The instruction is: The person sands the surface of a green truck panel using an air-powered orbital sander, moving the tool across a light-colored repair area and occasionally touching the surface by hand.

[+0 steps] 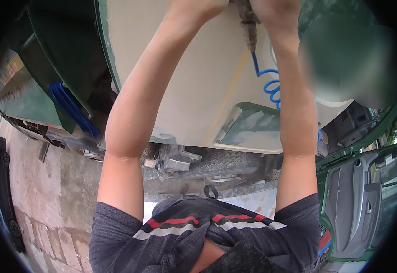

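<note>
Both my bare arms reach up over a large panel of a vehicle body (189,86), covered in beige filler or primer with green paint along its edges. My left hand (210,5) and my right hand (273,8) are cut off by the top edge, so their fingers are hidden. Between my wrists shows the dark rear end of an air tool (248,25), close beside my right hand. From its tail a blue coiled air hose (267,84) runs down and passes behind my right forearm. The tool's working end is out of view.
Below the panel are a tyre (228,161) and exposed dark parts (175,159). A green car door with grey trim (355,204) stands at the right. Blue cloth (73,109) hangs at the left above a concrete floor (66,182). A blurred patch covers the upper right.
</note>
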Tool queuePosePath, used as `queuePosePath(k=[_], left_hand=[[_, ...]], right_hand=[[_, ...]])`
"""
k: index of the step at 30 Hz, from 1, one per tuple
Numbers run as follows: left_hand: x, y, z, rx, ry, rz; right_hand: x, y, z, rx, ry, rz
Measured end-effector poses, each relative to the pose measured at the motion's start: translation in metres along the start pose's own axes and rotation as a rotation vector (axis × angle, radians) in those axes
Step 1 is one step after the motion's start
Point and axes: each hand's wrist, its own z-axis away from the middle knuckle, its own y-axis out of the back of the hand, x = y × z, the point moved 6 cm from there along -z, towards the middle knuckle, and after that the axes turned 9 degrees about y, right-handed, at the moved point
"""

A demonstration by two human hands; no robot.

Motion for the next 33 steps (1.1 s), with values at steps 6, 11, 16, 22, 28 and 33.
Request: queuePosePath(k=[6, 11, 16, 22, 28, 33], left_hand=[[-0.076, 0.044, 0.27, 0.305, 0.253, -0.032], [-0.078, 0.027, 0.279, 0.084, 0.448, -0.029], [-0.067, 0.027, 0.269, -0.008, 0.367, -0.138], [-0.108, 0.124, 0.293, 0.11, 0.381, -0.111], [-0.123, 0.169, 0.288, 0.369, 0.431, -0.171], [-0.095, 0.085, 0.292, 0.174, 0.432, -0.112]], right_hand=[[-0.062, -0.029, 0.249, -0.154, -0.026, -0.034], [-0.057, -0.015, 0.266, -0.092, -0.044, 0.077], [-0.061, -0.01, 0.274, -0.001, -0.122, 0.128], [-0.102, -0.103, 0.303, -0.015, -0.194, 0.023], [-0.109, -0.15, 0.285, -0.049, -0.175, -0.081], [-0.083, -0.066, 0.282, -0.048, -0.163, -0.004]])
